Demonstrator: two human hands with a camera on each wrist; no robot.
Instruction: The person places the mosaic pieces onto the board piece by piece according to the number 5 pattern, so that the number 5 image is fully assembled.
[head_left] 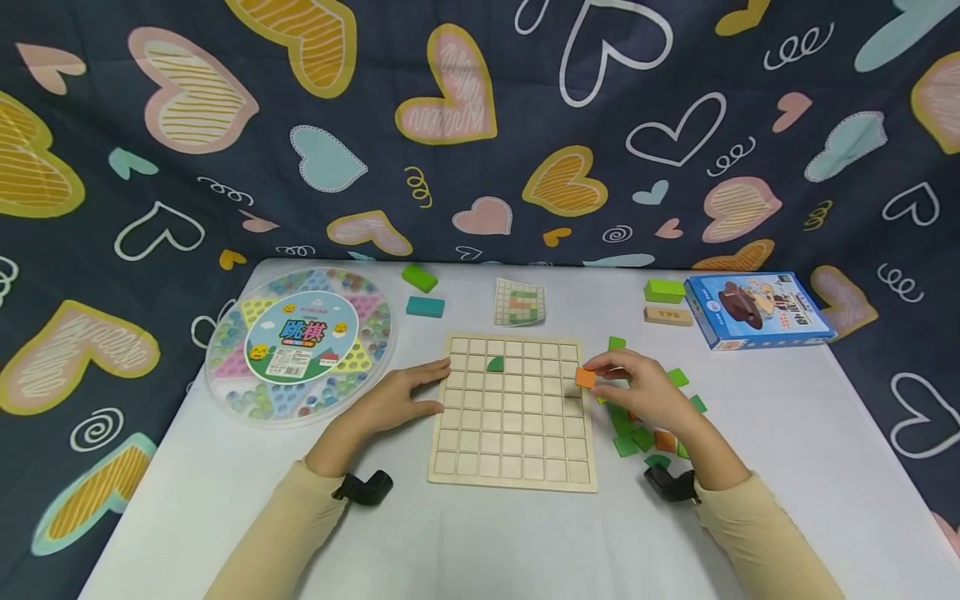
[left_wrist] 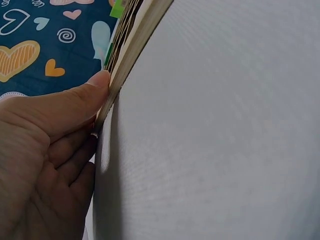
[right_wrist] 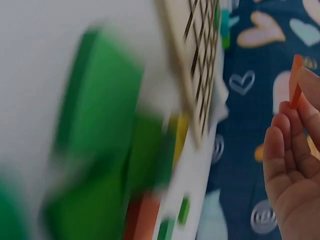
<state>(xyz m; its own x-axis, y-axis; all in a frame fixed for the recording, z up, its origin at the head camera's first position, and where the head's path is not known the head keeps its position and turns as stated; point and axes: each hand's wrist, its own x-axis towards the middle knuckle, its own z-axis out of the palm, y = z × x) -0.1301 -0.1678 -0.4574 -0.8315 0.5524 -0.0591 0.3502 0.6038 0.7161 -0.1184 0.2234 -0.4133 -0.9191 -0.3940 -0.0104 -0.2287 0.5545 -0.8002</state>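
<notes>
A wooden grid board [head_left: 513,487] lies flat on the table in the head view. One dark green quarter-round tile [head_left: 496,364] sits in a cell near its top. My left hand [head_left: 390,400] rests against the board's left edge, thumb and fingertips touching the rim, as the left wrist view also shows. Between thumb and fingers my right hand [head_left: 645,387] pinches an orange square tile [head_left: 585,378], held over the board's right edge. In the right wrist view the same tile [right_wrist: 295,82] is seen edge-on. Beneath and beside that hand lie loose green tiles [head_left: 626,447], partly hidden.
At the left stands a round marble-game box [head_left: 225,392]. Behind the board are a pattern card [head_left: 536,292], a teal block [head_left: 425,307] and a green block [head_left: 419,278]. Another green block [head_left: 663,291], a wooden block [head_left: 667,316] and a blue box [head_left: 761,310] lie back right.
</notes>
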